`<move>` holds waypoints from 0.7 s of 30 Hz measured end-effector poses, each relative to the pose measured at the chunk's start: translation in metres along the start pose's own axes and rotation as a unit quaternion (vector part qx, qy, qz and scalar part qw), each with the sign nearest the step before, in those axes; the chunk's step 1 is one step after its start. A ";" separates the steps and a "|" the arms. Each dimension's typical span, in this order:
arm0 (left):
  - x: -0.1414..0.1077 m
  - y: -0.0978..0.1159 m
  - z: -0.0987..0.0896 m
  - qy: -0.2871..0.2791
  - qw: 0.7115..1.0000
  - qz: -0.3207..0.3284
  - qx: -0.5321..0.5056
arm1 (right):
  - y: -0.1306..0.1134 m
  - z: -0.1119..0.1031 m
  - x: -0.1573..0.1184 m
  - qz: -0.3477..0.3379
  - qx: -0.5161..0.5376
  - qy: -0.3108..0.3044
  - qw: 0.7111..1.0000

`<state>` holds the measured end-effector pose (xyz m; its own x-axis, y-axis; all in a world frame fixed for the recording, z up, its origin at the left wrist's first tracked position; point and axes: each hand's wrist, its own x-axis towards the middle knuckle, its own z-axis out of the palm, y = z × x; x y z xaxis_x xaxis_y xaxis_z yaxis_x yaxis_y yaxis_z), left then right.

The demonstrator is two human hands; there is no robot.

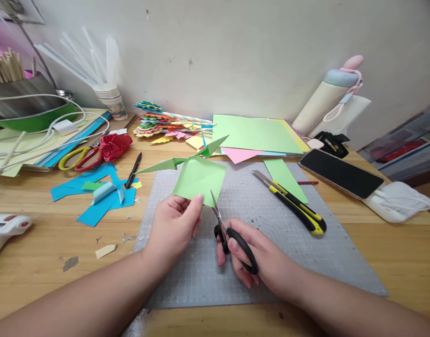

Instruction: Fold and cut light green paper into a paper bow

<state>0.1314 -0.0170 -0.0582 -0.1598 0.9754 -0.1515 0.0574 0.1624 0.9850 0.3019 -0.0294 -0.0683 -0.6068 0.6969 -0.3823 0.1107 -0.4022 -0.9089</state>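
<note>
My left hand (179,217) pinches the near edge of a light green piece of paper (200,178), thumb on top. Behind its square front part, two narrow folded points of green paper stick out, one to the left and one to the upper right. In my right hand (246,250) is a pair of black-handled scissors (243,248). Their blades are at the paper's near right corner, slightly apart. Both hands are above a grey cutting mat (186,276). A yellow and black utility knife (294,203) lies on the mat, by a green paper strip (287,180).
Blue paper scraps (102,192), a black pen (133,169) and red and yellow-handled scissors (83,157) lie left. Paper flowers on striped sticks (172,119) and a paper stack (257,133) are behind. At right are a phone (341,173) and a white case (397,201).
</note>
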 end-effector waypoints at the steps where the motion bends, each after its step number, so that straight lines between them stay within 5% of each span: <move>1: 0.000 0.000 0.000 0.000 1.000 0.002 0.000 | 0.001 0.000 0.000 -0.003 -0.002 -0.001 1.000; 21: 0.006 -0.002 -0.002 0.019 1.000 0.006 0.010 | 0.001 0.001 0.004 0.013 0.019 0.040 0.999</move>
<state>0.1283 -0.0117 -0.0611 -0.1956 0.9712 -0.1359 0.0796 0.1538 0.9849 0.2988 -0.0274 -0.0707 -0.5396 0.7300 -0.4194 0.0949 -0.4422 -0.8919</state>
